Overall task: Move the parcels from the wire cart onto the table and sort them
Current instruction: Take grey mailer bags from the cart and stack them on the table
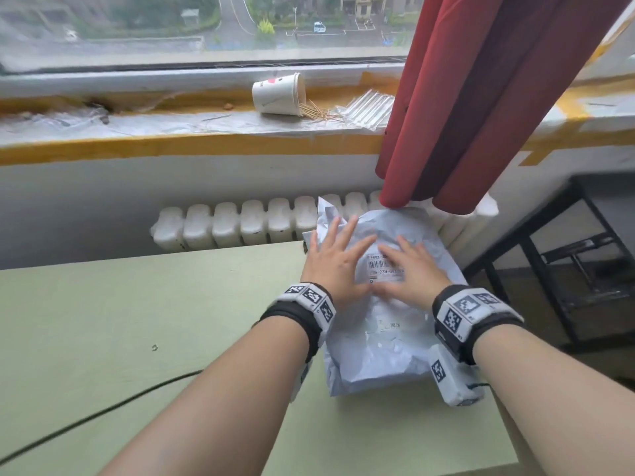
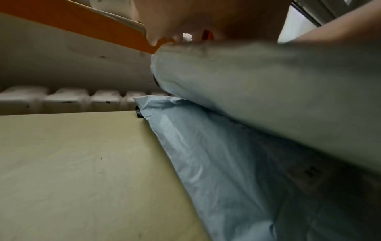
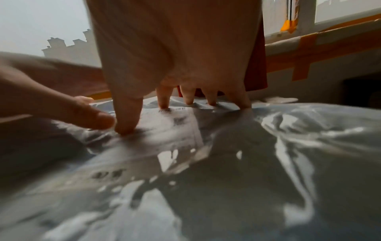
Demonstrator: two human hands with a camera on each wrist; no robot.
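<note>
A pale grey plastic mailer parcel (image 1: 388,352) lies on the far right corner of the pale green table (image 1: 137,321), its far end past the table's edge. In the left wrist view a bulky top parcel (image 2: 268,91) rests on a flatter pale blue parcel (image 2: 206,154). My left hand (image 1: 331,264) and right hand (image 1: 414,271) press flat on the top parcel, fingers straight and spread, on either side of its white barcode label (image 1: 383,267). The right wrist view has my right hand's fingertips (image 3: 125,128) dented into the crinkled plastic (image 3: 247,163). No wire cart is in view.
A white radiator (image 1: 233,225) stands behind the table under a taped windowsill holding a tipped paper cup (image 1: 278,94) and spilled sticks. A red curtain (image 1: 464,115) hangs over the parcel's far end. A black metal frame (image 1: 563,255) stands to the right. A black cable (image 1: 103,410) crosses the table.
</note>
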